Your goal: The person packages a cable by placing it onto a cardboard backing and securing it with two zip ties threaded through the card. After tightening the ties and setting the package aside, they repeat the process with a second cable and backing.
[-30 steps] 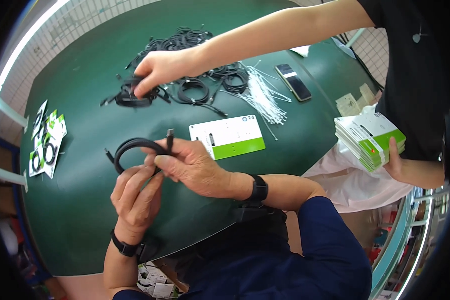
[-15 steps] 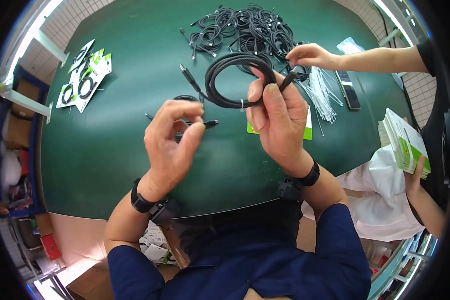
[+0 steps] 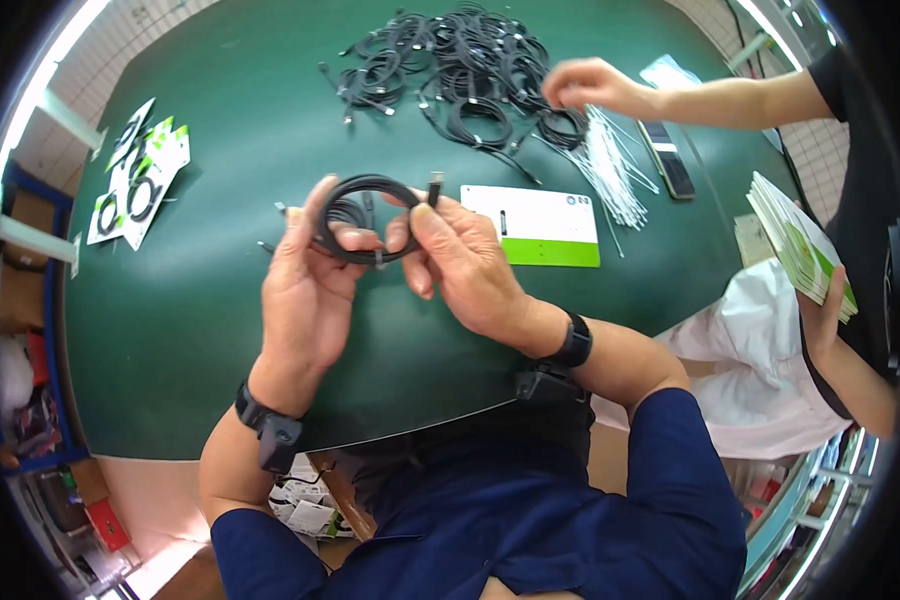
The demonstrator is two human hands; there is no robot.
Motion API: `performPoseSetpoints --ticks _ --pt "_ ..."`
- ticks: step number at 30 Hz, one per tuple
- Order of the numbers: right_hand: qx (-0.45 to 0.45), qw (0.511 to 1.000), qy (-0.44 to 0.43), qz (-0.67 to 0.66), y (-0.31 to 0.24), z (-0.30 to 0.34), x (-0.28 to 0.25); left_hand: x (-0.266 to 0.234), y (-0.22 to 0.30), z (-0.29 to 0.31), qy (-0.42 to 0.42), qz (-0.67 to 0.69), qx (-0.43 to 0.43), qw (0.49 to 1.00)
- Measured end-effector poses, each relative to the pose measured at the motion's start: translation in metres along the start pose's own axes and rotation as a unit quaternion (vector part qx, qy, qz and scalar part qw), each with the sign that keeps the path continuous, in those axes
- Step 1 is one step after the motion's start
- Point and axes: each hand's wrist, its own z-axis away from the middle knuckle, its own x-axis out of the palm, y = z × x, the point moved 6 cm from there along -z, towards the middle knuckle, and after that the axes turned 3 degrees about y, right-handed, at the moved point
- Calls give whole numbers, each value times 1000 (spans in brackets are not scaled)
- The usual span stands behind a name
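Both my hands hold a coiled black cable point(image 3: 370, 182) above the near-middle of the green table. My left hand point(image 3: 308, 300) has its fingers round the coil's left side. At the coil's right side my right hand point(image 3: 470, 260) pinches it between thumb and fingers, with one metal-tipped plug point(image 3: 436, 187) pointing up beside the thumb. A pale tie point(image 3: 378, 258) shows at the bottom of the coil. Behind it, partly hidden by the coil and my left hand, another dark cable lies on the table. A white and green card point(image 3: 555, 222) with a slot lies right of my right hand.
A heap of black cables point(image 3: 470, 60) covers the far middle. White cable ties point(image 3: 610, 170) and a phone point(image 3: 668, 160) lie to the right. Carded cables point(image 3: 142, 190) rest at far left. A co-worker's hand point(image 3: 600, 88) is over the ties; their other hand holds cards point(image 3: 805, 245).
The coiled cable has come down and left, from my right hand alone into both hands. My left hand has closed on it. The card is now uncovered. The co-worker's reaching hand has shifted slightly.
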Motion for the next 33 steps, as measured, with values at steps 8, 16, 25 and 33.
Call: performPoseSetpoints --ticks 8,16,25,33 --pt "38 997 -12 -67 -6 3 -2 5 6 -6 -18 74 21 997" --pt "59 994 -46 -85 -7 0 2 12 18 -3 0 -6 18 1000" --pt "120 980 -109 116 -6 -7 -5 17 19 4 19 -292 52 955" --pt "213 966 -129 67 1 -8 -7 6 7 -3 29 -193 -38 980"
